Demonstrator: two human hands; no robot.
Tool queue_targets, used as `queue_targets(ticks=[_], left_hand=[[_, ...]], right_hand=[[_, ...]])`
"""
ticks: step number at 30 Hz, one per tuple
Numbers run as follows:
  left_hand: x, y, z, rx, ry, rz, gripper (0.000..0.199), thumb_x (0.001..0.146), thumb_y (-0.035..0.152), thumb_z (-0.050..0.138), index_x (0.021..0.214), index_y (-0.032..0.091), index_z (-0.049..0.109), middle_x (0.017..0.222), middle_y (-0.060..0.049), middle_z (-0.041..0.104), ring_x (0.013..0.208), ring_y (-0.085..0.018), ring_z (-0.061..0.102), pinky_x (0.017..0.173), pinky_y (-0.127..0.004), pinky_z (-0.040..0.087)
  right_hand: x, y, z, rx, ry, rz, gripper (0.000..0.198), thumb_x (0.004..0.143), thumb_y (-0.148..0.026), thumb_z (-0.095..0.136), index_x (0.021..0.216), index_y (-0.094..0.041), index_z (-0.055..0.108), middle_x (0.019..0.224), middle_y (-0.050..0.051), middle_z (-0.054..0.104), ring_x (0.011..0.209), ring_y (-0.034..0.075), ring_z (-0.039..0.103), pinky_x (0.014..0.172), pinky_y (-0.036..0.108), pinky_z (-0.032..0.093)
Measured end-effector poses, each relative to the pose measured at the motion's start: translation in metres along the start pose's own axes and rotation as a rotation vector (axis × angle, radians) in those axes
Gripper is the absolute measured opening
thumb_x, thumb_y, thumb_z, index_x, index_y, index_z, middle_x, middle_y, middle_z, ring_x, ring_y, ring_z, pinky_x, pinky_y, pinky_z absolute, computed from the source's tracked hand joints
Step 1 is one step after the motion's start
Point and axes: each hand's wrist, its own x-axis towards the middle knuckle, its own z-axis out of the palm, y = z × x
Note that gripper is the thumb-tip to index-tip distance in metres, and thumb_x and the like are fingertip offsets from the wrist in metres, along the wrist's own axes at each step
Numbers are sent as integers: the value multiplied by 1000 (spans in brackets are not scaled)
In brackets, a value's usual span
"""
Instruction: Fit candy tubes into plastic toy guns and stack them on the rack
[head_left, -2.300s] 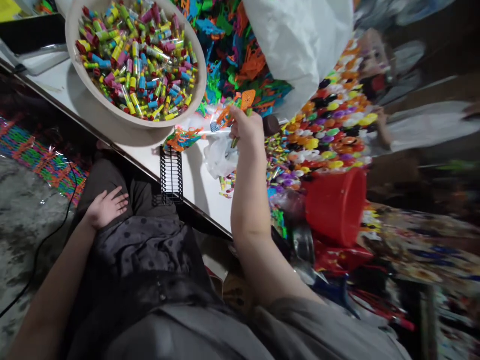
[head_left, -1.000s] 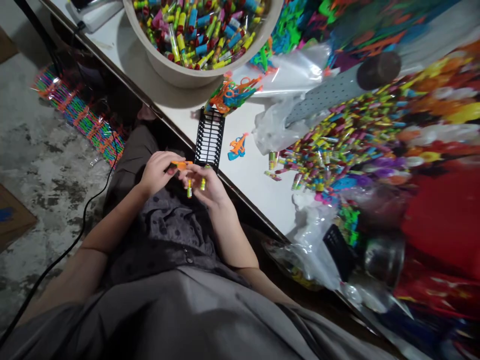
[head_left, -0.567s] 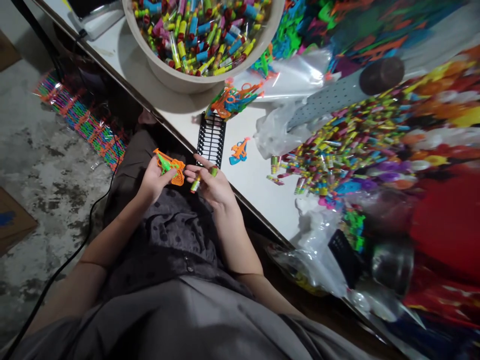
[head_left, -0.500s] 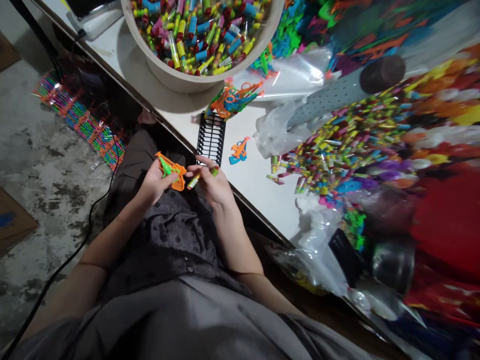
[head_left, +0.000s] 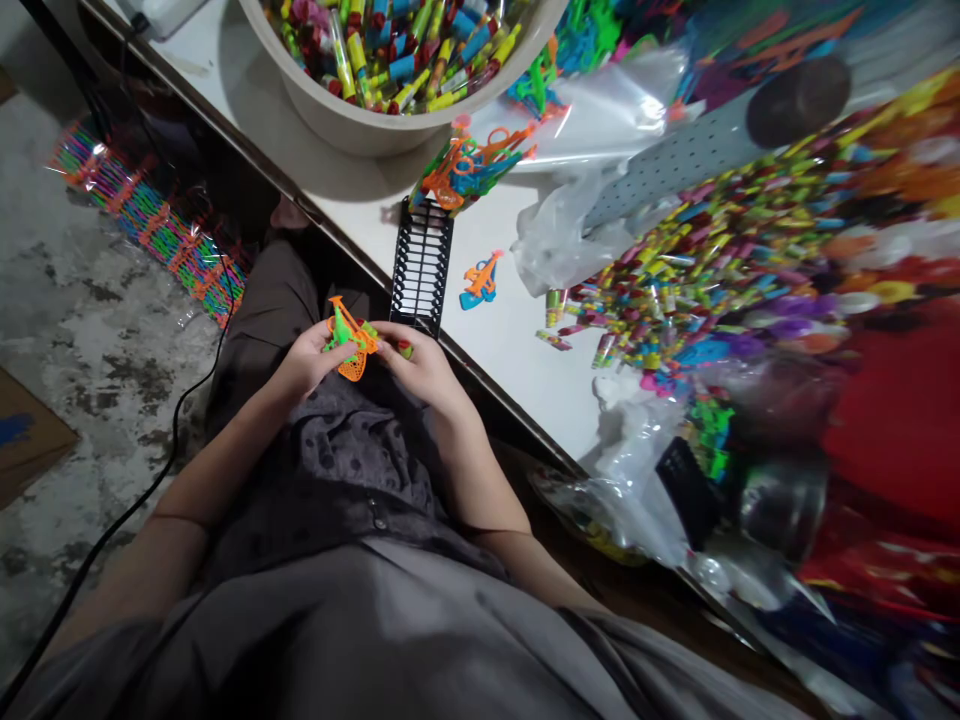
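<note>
Over my lap, my left hand [head_left: 309, 360] pinches an orange and green plastic toy [head_left: 352, 350] with a lattice-like lower part. My right hand [head_left: 412, 362] is closed, its thumb and fingers meeting the toy's right side. Tucked in that hand is a small yellow-green and red tube [head_left: 406, 349], mostly hidden by the fingers. Another yellow-green tube end [head_left: 369, 328] shows between the fingertips and the toy. Just beyond the right hand, a black slotted rack [head_left: 421, 262] lies at the table edge. An orange and blue toy piece [head_left: 481, 280] rests to its right.
A beige tub [head_left: 337, 125] of small colourful tubes stands at the back. Plastic toys [head_left: 469, 170] are bunched at the rack's far end. Rightward lie a dotted grey roll [head_left: 675, 170], a heap of tubes [head_left: 675, 270] and plastic bags [head_left: 645, 490]. A bundle [head_left: 157, 225] lies on the floor.
My right hand has moved left, bringing its tube against the toy. The tube that showed in full is now largely hidden. My left hand has shifted slightly right with the toy.
</note>
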Motion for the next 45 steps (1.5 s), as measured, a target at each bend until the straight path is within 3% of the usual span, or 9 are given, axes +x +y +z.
queue_targets(ticks=[5,16,23,29,31,35,37,40,45], left_hand=[[-1,4,3,-30,135,26,38,66,37,78,89,18,55,83,-1,66,82,-16,65,78,-30,51],[-1,3,2,-9,233,66,47,60,37,82,88,18,49,76,2,60,71,-13,62,67,-25,49],[1,-4,-4,-6,274,98,39,64,33,79,87,18,51,77,3,61,72,-10,62,73,-23,50],[8,1,-11,-43,268,98,36,67,29,77,89,19,51,78,3,60,75,-11,62,78,-25,50],[9,5,-11,-67,276,74,36,67,27,76,90,20,50,79,3,61,78,-12,63,82,-27,50],[9,7,-9,-116,278,18,34,68,26,73,94,20,52,83,0,64,88,-15,65,88,-30,50],[8,5,-8,-136,281,-15,32,70,26,71,95,20,52,83,0,65,86,-15,65,85,-30,51],[5,2,-7,-147,267,-84,27,70,25,69,91,18,53,80,0,65,70,-12,62,72,-28,52],[2,1,-2,-237,242,-137,23,72,22,67,89,18,52,80,1,64,72,-12,61,76,-32,53]], right_hand=[[-3,-6,-4,-62,118,-53,33,87,-50,54,105,-24,65,105,4,67,99,19,61,95,36,47],[-4,-7,7,-41,68,-39,44,85,-56,53,107,-21,69,109,5,69,102,19,63,95,34,49],[-1,1,13,-174,-17,-30,55,86,-61,48,107,-15,70,100,8,71,85,21,66,81,34,53],[8,-6,14,-176,-102,-54,49,88,-56,47,113,-18,66,98,6,70,87,19,64,83,33,52],[15,1,-2,-201,-14,-69,48,90,-55,44,118,-21,63,99,6,67,90,18,63,87,34,51],[32,42,-60,-466,563,-101,51,92,-55,37,126,-21,54,118,12,55,115,24,51,102,46,40],[39,69,-89,-605,728,24,54,88,-53,45,127,-16,50,124,16,49,120,29,45,105,53,33],[46,97,-111,-699,782,233,51,82,-47,53,120,-13,53,121,18,48,117,32,43,103,56,31],[50,99,-109,-699,763,255,28,82,-32,50,102,-14,55,109,13,53,110,26,45,102,50,31]])
